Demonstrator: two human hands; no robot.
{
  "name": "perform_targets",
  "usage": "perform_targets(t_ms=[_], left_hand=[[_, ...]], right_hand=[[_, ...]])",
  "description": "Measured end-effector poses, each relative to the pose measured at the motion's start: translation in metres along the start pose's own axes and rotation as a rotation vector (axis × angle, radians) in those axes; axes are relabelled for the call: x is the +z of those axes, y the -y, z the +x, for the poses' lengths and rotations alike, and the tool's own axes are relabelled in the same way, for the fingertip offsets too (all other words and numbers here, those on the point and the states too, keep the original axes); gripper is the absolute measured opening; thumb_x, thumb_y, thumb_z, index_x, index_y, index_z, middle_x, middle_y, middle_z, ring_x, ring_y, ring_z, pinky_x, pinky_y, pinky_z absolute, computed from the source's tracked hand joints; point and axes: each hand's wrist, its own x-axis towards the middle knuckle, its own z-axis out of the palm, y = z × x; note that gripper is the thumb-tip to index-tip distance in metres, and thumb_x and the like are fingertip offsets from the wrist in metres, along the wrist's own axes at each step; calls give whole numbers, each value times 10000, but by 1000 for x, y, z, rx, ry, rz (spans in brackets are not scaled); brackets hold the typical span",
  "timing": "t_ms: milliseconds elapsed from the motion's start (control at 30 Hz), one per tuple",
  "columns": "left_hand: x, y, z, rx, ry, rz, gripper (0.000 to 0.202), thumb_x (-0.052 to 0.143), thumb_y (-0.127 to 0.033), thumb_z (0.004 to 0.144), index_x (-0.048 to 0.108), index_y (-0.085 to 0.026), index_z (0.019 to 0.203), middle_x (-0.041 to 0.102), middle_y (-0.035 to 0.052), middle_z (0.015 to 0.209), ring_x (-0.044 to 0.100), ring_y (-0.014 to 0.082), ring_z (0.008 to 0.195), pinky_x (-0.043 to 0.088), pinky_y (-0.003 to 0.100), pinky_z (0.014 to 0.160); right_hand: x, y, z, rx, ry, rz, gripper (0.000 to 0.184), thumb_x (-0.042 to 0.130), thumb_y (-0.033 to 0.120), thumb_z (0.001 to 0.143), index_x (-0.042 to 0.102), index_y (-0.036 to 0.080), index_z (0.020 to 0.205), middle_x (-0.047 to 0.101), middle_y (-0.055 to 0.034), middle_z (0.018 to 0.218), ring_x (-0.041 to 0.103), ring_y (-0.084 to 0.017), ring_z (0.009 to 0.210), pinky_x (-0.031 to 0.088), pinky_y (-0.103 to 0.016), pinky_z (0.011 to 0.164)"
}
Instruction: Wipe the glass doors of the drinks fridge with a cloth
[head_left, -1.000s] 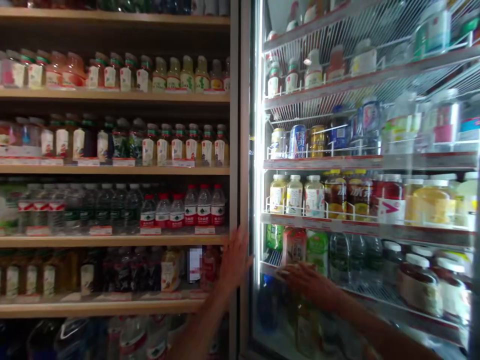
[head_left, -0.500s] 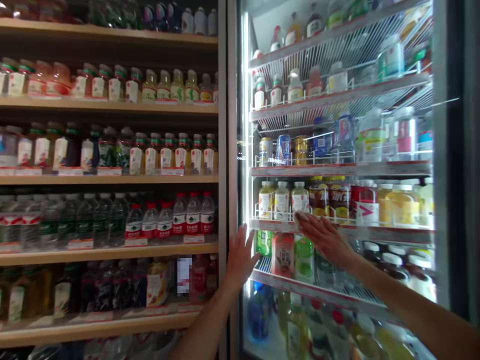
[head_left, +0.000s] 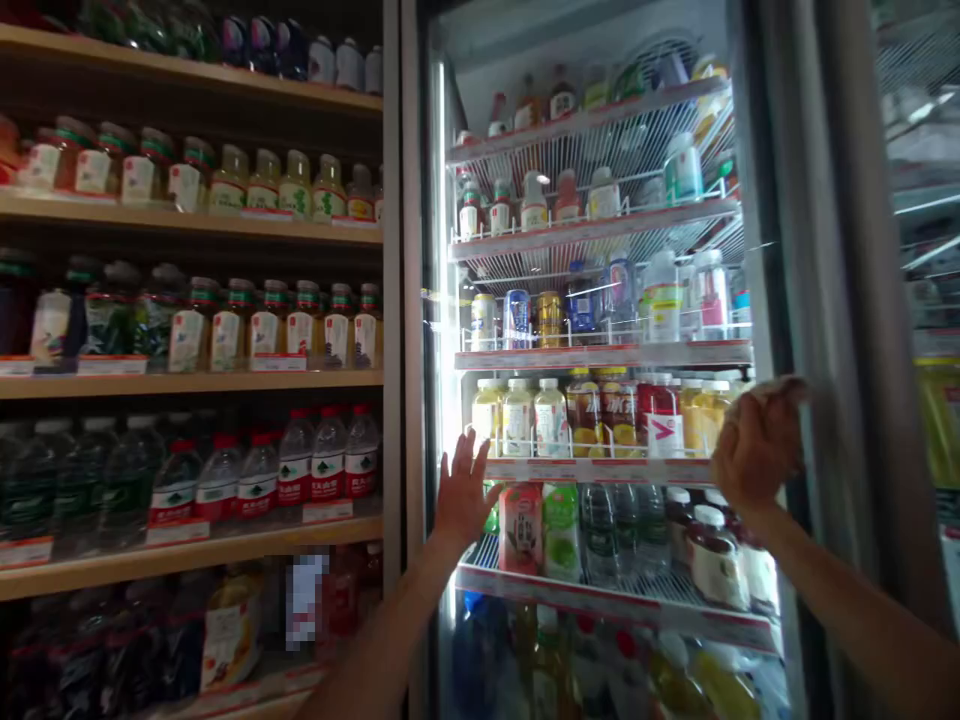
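My left hand (head_left: pixel 463 495) is raised in front of the left side of the fridge's glass door (head_left: pixel 592 40), fingers spread and holding nothing. Whether its fingertips touch the glass I cannot tell. Near the door's right frame, my right hand (head_left: pixel 754 455) presses a crumpled pale cloth (head_left: pixel 784 388) against the surface. Motion blurs the cloth a little, and the hand partly covers it. Behind the glass, lit shelves hold drinks, among them a pink-red carton (head_left: pixel 520 528), a green carton (head_left: pixel 561 532) and a bottle with a V label (head_left: pixel 661 425).
Left of the fridge, wooden shelves (head_left: pixel 187 383) carry rows of bottles, including red-capped water bottles (head_left: pixel 259 475). A dark vertical post (head_left: pixel 394 300) divides shelves and fridge. Beyond the door's grey right frame (head_left: pixel 832 300), another glass-fronted section with a yellow item (head_left: pixel 937 420) shows.
My right hand has swept the cloth rightward across the glass to the door's right frame. The left hand stays raised by the door's left side. The view has turned right.
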Motion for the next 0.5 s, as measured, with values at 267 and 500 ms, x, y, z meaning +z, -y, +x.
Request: perform_targets(t_ms=[267, 500], left_hand=[[-3, -6, 33, -85, 9, 45, 587, 499, -382, 864, 343, -177, 1392, 253, 138, 1499, 232, 286, 1386, 268, 530, 1089], [7, -2, 35, -107, -12, 38, 613, 456, -401, 880, 263, -207, 1429, 222, 118, 1514, 193, 277, 1399, 253, 540, 1092]], right_hand=[[0, 48, -7, -557, 366, 153, 570, 382, 181, 892, 258, 291, 1437, 398, -34, 1449, 280, -221, 1377, 303, -462, 1092], [24, 35, 36, -118, 54, 42, 604, 363, 265, 904, 179, 144, 1466, 204, -163, 1519, 204, -318, 1394, 275, -562, 1073]])
